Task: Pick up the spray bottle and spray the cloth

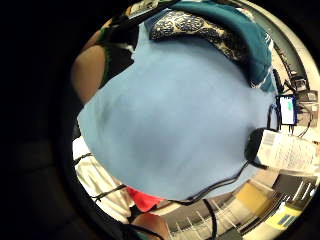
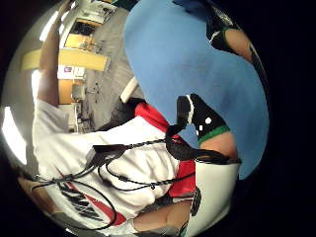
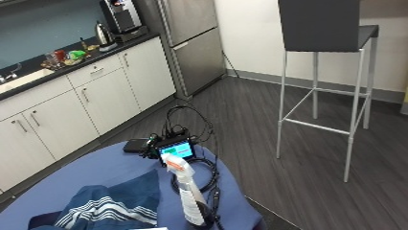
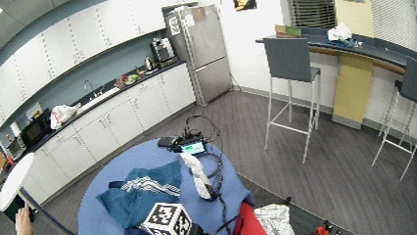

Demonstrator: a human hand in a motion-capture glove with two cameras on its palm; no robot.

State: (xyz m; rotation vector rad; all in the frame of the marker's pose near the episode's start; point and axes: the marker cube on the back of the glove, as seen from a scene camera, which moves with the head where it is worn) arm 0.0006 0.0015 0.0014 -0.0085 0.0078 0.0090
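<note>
Spray bottle (image 3: 186, 191) upright at the table's (image 3: 127, 167) near edge, right of the cloth (image 3: 108, 203).
A small screen (image 3: 176, 149) and cables sit beyond; whether the right hand's fingers are curled cannot be told.

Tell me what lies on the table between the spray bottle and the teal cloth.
Only bare blue tablecloth. In the outside view the spray bottle stands just beside the teal cloth, with nothing between them.
</note>
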